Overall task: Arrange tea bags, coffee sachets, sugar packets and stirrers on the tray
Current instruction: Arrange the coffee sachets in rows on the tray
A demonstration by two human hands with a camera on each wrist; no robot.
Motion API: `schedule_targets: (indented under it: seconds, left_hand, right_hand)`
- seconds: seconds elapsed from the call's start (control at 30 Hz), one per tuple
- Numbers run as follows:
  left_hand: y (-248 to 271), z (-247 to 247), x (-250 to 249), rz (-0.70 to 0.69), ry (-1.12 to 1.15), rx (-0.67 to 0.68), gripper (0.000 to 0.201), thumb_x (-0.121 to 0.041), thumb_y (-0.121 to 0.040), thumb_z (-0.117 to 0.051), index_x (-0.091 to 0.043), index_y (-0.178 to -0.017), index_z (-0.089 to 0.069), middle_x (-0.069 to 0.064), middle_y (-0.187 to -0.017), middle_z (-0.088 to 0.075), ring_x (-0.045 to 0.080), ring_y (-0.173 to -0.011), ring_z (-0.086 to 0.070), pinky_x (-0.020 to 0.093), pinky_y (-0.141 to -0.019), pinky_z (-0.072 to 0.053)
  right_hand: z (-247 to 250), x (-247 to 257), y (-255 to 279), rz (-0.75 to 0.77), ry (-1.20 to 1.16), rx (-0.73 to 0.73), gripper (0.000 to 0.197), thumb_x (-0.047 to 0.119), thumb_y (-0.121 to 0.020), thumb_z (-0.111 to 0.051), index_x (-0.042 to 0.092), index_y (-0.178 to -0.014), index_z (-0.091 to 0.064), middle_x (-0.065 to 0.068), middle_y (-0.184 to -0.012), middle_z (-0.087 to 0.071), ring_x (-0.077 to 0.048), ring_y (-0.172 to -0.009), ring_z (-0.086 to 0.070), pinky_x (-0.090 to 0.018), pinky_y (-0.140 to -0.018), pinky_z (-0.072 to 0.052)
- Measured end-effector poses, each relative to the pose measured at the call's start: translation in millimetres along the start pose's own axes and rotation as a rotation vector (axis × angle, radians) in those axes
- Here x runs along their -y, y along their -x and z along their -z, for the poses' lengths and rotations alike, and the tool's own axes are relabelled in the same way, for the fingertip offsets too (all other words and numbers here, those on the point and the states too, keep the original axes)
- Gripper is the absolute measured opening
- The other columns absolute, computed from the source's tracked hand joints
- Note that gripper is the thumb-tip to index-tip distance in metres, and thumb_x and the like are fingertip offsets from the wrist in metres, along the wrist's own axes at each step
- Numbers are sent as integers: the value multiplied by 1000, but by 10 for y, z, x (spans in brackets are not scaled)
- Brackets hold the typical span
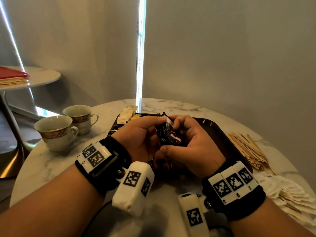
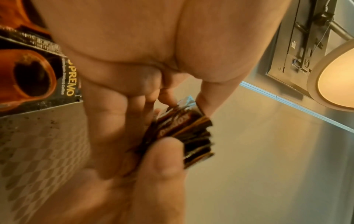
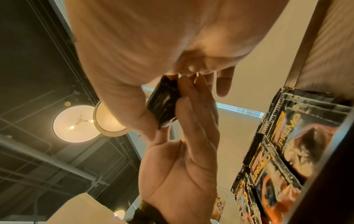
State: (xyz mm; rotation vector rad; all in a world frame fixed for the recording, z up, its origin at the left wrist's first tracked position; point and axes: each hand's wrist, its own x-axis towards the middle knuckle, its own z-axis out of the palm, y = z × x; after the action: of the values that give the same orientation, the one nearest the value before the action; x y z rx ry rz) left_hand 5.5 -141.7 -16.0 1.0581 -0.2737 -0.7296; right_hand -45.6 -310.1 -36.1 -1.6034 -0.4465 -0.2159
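Two hands: left (image 1: 140,134) and right (image 1: 191,142) both gripping sachets (image 1: 168,135) | square edges, then lay flat on tray (image 1: 220,134)

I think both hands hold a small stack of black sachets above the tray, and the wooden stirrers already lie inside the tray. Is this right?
Not quite. The left hand and right hand do hold the stack of black sachets above the tray, but the wooden stirrers lie on the marble table, outside the tray's right edge. The head view shows it.
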Motion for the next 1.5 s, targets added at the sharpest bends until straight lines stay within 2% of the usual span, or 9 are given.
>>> schedule_targets:
  seconds: [0.17,0.23,0.37,0.57,0.87,1.07,1.17,1.33,1.5]
  left_hand:
    - [-17,4,-6,16,19,7,43,-19,-85,-46,-4,-124,-56,20,-98,-67,33,-81,-69,48,-78,-59]
    - [-34,4,0,13,25,-6,42,-15,-88,-44,-7,-127,-54,21,-99,-68,35,-81,-70,52,-79,-58]
    - [-68,41,-4,-63,3,-51,40,-10,-94,-40,-15,-127,-62,23,-114,-68,39,-90,-70,52,-75,-60]
    - [-42,85,-81,-6,-55,-148,29,-12,-96,-51,-3,-123,-57,23,-98,-69,33,-76,-72,42,-58,-60]
    - [-63,181,-122,145,-129,-184,41,-14,-90,-58,-2,-129,-52,23,-101,-71,33,-80,-72,42,-63,-60]
    - [-53,186,-135,102,-81,-186,21,-20,-98,-46,-12,-113,-59,15,-85,-67,25,-65,-65,37,-61,-56]
    - [-50,275,-200,-22,-42,-262,23,-19,-96,-41,-18,-108,-62,11,-85,-63,21,-64,-59,33,-62,-50]
    - [27,420,-362,-169,106,-274,26,-23,-93,-41,-16,-107,-61,9,-87,-62,20,-65,-57,31,-64,-49]
    - [61,499,-416,-181,120,-274,26,-23,-93,-39,-16,-105,-61,10,-88,-62,20,-66,-58,33,-62,-50]
  right_hand:
    - [36,6,-21,-37,-35,19,27,20,-66,-75,11,-90,-64,9,-131,-58,-10,-114,-63,-31,-82,-58]
    - [18,40,-52,-50,-119,2,15,4,-74,-58,7,-86,-67,10,-125,-61,3,-104,-65,-22,-77,-56]
    - [-1,44,-68,-1,-197,-40,53,-33,-79,-28,2,-91,-66,10,-108,-72,0,-96,-69,-20,-70,-57]
    - [48,-70,-85,98,168,-188,40,-17,-84,-61,18,-98,-73,-4,-123,-61,-3,-87,-68,-18,-73,-55]
    - [84,-141,-133,51,287,-193,47,-5,-81,-72,41,-75,-77,10,-107,-63,-2,-99,-65,-20,-80,-54]
    - [95,-121,-109,24,188,-343,24,3,-85,-72,23,-72,-71,7,-81,-70,-2,-74,-66,-16,-66,-51]
    - [160,-199,-126,-119,236,-413,14,8,-87,-69,18,-77,-67,2,-66,-68,-13,-63,-61,-31,-64,-51]
    - [143,-233,-126,-367,139,-268,40,-7,-86,-65,19,-115,-57,-10,-94,-74,-31,-87,-72,-32,-59,-53]
    - [132,-229,-128,-419,221,-194,39,-9,-86,-62,18,-114,-62,-15,-99,-70,-35,-87,-70,-34,-59,-54]
